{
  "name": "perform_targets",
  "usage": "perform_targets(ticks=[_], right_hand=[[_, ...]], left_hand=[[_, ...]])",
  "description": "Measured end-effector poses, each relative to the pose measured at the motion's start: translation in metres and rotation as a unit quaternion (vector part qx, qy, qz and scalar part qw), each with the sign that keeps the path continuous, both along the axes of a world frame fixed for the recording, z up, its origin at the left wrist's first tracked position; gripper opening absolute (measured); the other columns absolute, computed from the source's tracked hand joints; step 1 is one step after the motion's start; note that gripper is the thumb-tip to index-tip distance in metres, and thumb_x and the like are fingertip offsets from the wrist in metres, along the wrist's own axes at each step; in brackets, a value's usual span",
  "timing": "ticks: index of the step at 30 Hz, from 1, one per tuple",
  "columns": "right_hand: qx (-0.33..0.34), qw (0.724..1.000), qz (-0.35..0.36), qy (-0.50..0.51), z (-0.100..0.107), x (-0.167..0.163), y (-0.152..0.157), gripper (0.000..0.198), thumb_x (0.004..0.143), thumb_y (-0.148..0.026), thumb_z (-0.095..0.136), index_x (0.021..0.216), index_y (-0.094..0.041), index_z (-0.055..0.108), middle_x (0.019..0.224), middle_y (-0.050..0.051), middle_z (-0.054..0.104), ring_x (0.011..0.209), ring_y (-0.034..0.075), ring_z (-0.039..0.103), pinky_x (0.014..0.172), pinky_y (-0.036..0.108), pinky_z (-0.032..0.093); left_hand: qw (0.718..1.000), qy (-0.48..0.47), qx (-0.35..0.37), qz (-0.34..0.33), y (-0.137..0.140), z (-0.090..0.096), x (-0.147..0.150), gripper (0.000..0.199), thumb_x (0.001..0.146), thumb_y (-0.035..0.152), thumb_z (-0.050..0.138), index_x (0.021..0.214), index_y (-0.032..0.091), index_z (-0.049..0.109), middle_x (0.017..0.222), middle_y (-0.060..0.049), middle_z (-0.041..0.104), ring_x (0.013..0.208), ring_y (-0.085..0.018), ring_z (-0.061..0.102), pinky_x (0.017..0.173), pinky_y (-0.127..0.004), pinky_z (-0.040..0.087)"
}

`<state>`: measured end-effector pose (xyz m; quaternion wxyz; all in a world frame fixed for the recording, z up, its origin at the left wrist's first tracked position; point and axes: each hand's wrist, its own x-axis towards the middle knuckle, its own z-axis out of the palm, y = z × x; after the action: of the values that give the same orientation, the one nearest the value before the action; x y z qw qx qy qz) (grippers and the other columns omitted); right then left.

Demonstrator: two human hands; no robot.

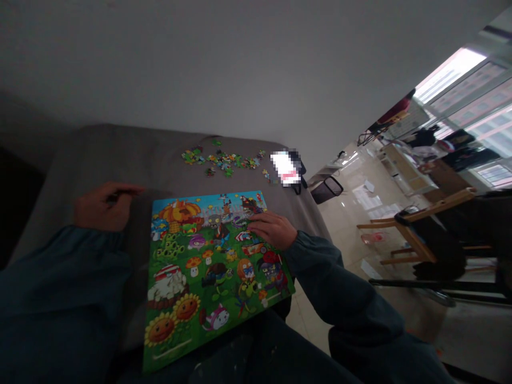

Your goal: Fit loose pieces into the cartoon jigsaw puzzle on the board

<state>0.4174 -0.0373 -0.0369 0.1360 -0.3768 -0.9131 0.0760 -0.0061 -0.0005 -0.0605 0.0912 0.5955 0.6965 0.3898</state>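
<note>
A brightly coloured cartoon jigsaw board (218, 250) lies in front of me, its near edge above my lap. It pictures sunflowers, mushrooms, a pumpkin and zombies on green grass. My right hand (276, 229) rests on the upper right part of the board, fingers stretched out to the left over the picture; whether a piece is under the fingertips is hidden. To the left of the board, my left hand (106, 205) is held over the grey cloth with its index finger extended and nothing visible in it. Loose jigsaw pieces (228, 161) lie scattered beyond the board.
Grey cloth (132, 154) covers the surface under the board, against a pale wall (208, 69). A phone with a bright, blurred-out screen (285, 168) is at the back right. Farther right are a wooden chair (412, 224), a tiled floor (344, 213) and windows (480, 106).
</note>
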Motion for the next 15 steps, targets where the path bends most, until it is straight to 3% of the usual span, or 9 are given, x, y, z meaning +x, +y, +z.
perform_targets(ticks=[8,15], right_hand=[[-0.001,0.999,0.007,-0.046,0.002,-0.002,-0.001,0.02,0.101,-0.02,0.066,0.112,-0.027,0.081,0.128,0.008,0.074,0.111,0.024,0.069,0.102,0.044,0.059],[-0.026,0.999,0.0,-0.032,0.013,0.016,-0.005,0.026,0.1,-0.032,0.069,0.122,-0.02,0.077,0.118,0.013,0.07,0.111,0.026,0.065,0.102,0.047,0.057]], left_hand=[[1.0,-0.008,-0.005,0.002,-0.001,0.001,0.003,0.037,0.09,0.034,0.051,0.108,0.025,0.082,0.106,0.0,0.082,0.084,-0.016,0.074,0.066,-0.02,0.052],[1.0,-0.004,-0.023,-0.02,0.003,-0.002,-0.004,0.038,0.091,0.031,0.05,0.113,0.023,0.081,0.109,-0.001,0.082,0.084,-0.015,0.073,0.066,-0.019,0.052]])
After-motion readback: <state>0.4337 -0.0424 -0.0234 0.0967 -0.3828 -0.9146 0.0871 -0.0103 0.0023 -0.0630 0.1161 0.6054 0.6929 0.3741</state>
